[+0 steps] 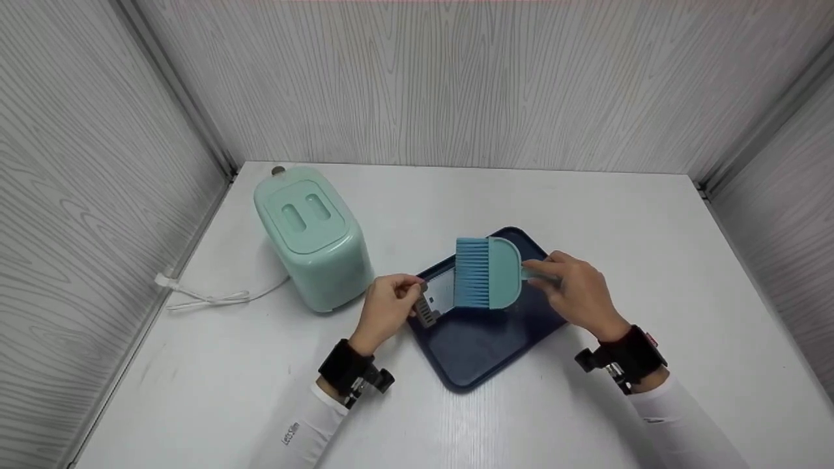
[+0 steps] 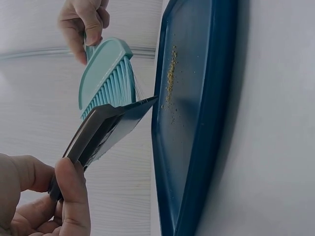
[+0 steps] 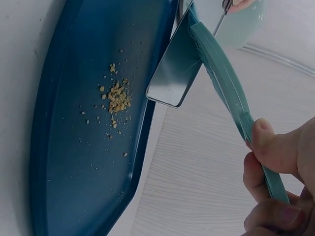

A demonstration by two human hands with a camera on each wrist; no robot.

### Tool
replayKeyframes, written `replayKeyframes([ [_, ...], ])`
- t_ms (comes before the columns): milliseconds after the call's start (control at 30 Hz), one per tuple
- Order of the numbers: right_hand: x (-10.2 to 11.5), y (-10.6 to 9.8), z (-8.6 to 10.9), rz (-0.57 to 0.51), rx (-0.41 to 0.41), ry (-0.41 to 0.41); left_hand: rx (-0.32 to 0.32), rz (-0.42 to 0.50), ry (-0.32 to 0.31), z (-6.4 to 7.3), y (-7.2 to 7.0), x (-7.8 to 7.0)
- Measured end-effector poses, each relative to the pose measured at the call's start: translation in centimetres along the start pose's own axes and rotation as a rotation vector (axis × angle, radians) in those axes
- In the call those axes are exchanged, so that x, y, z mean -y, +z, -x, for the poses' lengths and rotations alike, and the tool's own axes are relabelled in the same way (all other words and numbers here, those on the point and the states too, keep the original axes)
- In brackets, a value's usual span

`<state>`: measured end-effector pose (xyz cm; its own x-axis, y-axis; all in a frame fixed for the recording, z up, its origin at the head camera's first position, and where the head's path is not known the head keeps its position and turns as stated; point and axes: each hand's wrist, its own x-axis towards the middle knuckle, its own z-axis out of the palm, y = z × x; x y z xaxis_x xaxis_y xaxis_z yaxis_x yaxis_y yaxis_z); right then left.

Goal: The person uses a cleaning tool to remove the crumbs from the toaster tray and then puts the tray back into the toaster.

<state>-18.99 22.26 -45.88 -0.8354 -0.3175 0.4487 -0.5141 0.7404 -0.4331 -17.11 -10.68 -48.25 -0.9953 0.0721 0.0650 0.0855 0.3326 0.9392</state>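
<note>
Centre frame: left hand [image 1: 386, 309] pinches grey-edged flat metal plate [image 1: 442, 292], right hand [image 1: 582, 293] grips turquoise plastic brush [image 1: 505, 273]; best stroke lightly, plate tipped low over navy rectangular tray [image 1: 469, 352].

In the left wrist view, the left hand [image 2: 37, 211] pinches the dark handle of a flat-bladed scraper [image 2: 124, 124] between thumb and fingers. Beyond it, the right hand [image 2: 84, 22] grips a turquoise brush [image 2: 102, 69], its bristles at the blade's edge. The blade's tip overlaps the rim of a blue tray [image 2: 189, 142], where yellowish crumbs [image 2: 171, 81] lie in a narrow band among scattered specks.
</note>
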Motion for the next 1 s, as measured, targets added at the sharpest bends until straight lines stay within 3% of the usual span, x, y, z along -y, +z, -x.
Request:
replayKeyframes([
  [667, -1.6, -0.6, 0.1, 0.139, -0.052, 0.011, -0.006, -0.017, 0.043, 0.2, -0.4, -0.4],
  [1000, -2.1, -0.5, 0.2, 0.195, -0.081, 0.007, -0.01, -0.04, 0.035, 0.2, -0.6, -0.7],
])
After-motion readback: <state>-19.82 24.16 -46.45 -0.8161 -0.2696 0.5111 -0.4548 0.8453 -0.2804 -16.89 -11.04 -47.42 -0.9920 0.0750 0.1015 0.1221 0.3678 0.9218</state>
